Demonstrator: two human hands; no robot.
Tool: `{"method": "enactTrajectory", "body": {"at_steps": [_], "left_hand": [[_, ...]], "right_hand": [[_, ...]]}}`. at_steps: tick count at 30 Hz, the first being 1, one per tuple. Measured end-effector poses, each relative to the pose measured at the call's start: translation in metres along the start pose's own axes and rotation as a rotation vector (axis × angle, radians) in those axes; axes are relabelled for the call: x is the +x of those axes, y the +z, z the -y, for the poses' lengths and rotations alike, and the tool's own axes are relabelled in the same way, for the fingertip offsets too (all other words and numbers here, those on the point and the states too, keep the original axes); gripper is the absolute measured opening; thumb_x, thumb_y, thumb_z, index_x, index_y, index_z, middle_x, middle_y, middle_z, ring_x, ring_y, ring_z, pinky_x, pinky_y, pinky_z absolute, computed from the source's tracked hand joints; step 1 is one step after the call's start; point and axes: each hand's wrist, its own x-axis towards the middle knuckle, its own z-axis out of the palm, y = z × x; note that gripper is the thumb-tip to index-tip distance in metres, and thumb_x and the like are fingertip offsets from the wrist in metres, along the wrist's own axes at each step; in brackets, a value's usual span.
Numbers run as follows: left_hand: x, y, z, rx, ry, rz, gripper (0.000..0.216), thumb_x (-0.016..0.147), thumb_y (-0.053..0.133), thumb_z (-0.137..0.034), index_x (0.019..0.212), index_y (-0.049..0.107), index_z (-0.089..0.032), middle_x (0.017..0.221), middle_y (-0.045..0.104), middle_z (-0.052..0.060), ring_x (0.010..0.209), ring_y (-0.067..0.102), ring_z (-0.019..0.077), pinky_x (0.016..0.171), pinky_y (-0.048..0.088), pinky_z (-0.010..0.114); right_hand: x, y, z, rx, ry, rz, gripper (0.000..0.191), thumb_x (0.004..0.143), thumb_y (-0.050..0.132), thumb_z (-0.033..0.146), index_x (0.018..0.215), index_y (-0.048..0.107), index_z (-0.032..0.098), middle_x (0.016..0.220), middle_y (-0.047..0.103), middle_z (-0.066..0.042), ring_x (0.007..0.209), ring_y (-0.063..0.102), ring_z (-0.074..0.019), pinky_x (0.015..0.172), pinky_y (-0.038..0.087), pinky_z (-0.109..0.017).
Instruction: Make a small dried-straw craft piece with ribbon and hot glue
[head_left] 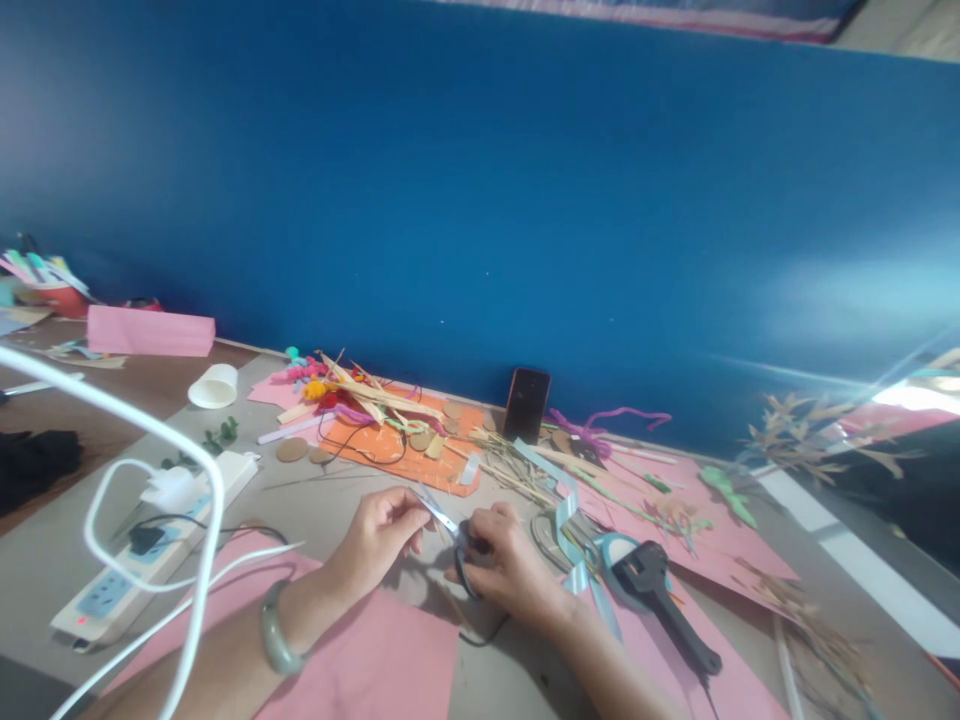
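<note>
My right hand (pixel 499 560) is closed round the dark handles of a pair of scissors (pixel 442 512), whose metal blades point up and left. The blade tips reach the fingers of my left hand (pixel 390 530), which are pinched together. Whatever those left fingers hold is too small to make out. A pale green bangle (pixel 277 630) circles my left wrist. Below both hands lies a sheet of pink paper (pixel 375 660). To the right of my right hand a black glue gun (pixel 667 605) rests beside a roll of light blue ribbon (pixel 619 555).
A power strip (pixel 161 545) with plugs stands at left, and a white cable (pixel 214 520) loops in front of it. Dried stalks (pixel 382 390) and orange card (pixel 427 465) lie behind my hands. A phone (pixel 527 403) leans on the blue partition (pixel 480 200).
</note>
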Motion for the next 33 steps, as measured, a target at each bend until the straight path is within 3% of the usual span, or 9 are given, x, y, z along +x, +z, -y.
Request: {"method": "enactTrajectory", "body": {"at_steps": [15, 22, 27, 33], "left_hand": [[0.001, 0.0, 0.002, -0.004, 0.025, -0.001, 0.027, 0.081, 0.061, -0.039, 0.075, 0.067, -0.014, 0.054, 0.059, -0.001, 0.049, 0.05, 0.0098, 0.05, 0.04, 0.02], [0.002, -0.002, 0.003, 0.046, 0.007, -0.018, 0.026, 0.081, 0.061, -0.038, 0.071, 0.065, -0.015, 0.053, 0.058, -0.001, 0.051, 0.053, 0.0103, 0.052, 0.041, 0.019], [0.002, 0.0, 0.006, -0.013, -0.044, 0.022, 0.019, 0.079, 0.061, -0.033, 0.071, 0.061, -0.015, 0.057, 0.06, -0.001, 0.05, 0.053, 0.0093, 0.049, 0.041, 0.018], [0.001, 0.004, 0.004, -0.18, -0.135, 0.109, 0.021, 0.075, 0.065, -0.032, 0.075, 0.049, -0.018, 0.076, 0.071, 0.005, 0.043, 0.051, 0.0068, 0.041, 0.034, 0.017]], "right_hand": [[0.001, -0.001, -0.004, -0.025, 0.005, 0.014, 0.03, 0.071, 0.068, 0.023, 0.057, 0.042, 0.02, 0.058, 0.046, 0.005, 0.059, 0.038, -0.0118, 0.065, 0.03, -0.028], [0.001, 0.001, -0.01, -0.058, 0.021, -0.03, 0.027, 0.068, 0.061, 0.014, 0.054, 0.039, 0.02, 0.054, 0.043, 0.005, 0.058, 0.037, -0.0122, 0.066, 0.031, -0.028], [0.0, 0.005, -0.009, 0.134, 0.088, -0.091, 0.028, 0.074, 0.06, 0.02, 0.052, 0.042, 0.02, 0.053, 0.043, 0.005, 0.06, 0.04, -0.0128, 0.061, 0.033, -0.026], [-0.001, 0.001, 0.001, 0.489, 0.199, -0.035, 0.026, 0.079, 0.061, 0.031, 0.059, 0.053, 0.017, 0.058, 0.052, 0.003, 0.058, 0.046, -0.0117, 0.058, 0.037, -0.023]]}}
